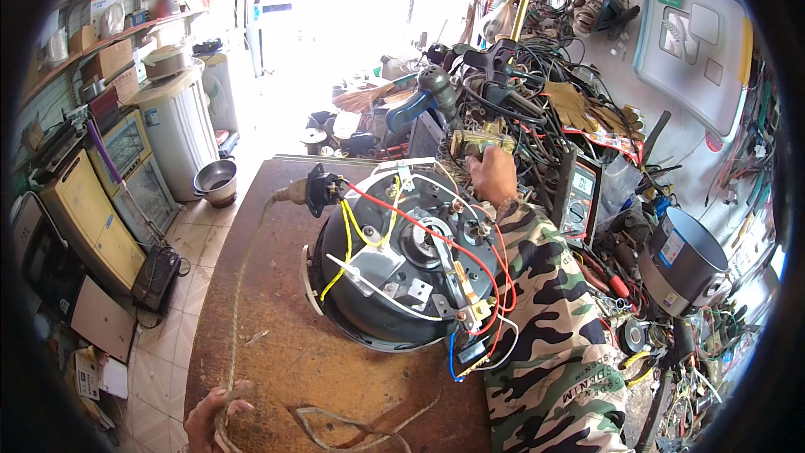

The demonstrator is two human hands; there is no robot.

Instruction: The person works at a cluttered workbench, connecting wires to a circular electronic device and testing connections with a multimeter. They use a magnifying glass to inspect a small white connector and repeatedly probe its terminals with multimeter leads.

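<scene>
An upturned dark round cooker base [394,268] lies on the brown wooden table, its underside exposed with red, yellow, white and blue wires. A black inlet socket [320,190] hangs from those wires at its far left, with a cord plug [292,193] pushed in. From the plug the cord [237,302] runs down to my left hand [216,416], whose fingers are curled round it at the near left edge. Beyond the base, my right hand [493,174] is closed against a yellowish metal block [481,139] in the clutter. Its fingertips are partly hidden.
A multimeter [579,201] stands right of my camouflage sleeve. Farther right is a grey metal pot [683,260] among tools and wires. A blue-grey power tool [426,99] lies beyond the table [239,268]. A loose cord loop [360,429] lies near the front.
</scene>
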